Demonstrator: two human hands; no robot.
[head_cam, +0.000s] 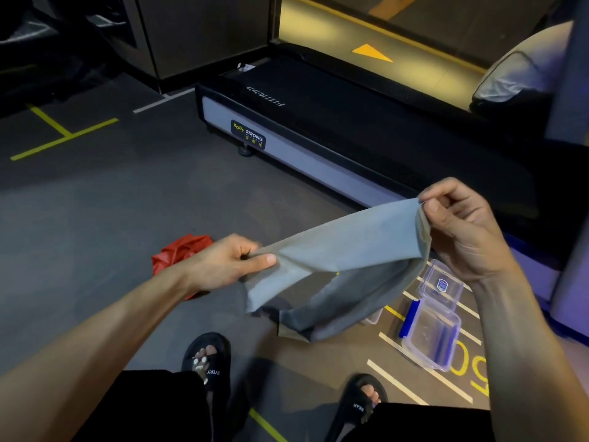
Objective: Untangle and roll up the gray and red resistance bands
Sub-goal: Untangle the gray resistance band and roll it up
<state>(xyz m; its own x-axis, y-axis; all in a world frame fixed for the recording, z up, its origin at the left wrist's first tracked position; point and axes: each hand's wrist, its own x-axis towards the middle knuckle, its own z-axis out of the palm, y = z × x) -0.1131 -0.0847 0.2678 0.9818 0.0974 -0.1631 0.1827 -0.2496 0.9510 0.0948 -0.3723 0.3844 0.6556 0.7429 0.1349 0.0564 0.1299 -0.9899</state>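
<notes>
The gray band (338,250) hangs in the air between both hands, stretched flat across its upper run, while its lower loop sags down toward the floor (95,202) just ahead of the person's sandals (207,362). To the left the dark floor lies open; to the right the room is tighter — a treadmill base (318,148) runs close behind the band, and a clear plastic box (430,333) with its lid up stands just beside the hanging loop. The left hand (223,263) pinches the band's near end, thumb on top, its grip clamped on the folded edge. The right hand (459,224) pinches the far upper corner between thumb and curled fingers. The red band (178,253) lies crumpled on the floor, partly hidden behind the left hand — untouched.
</notes>
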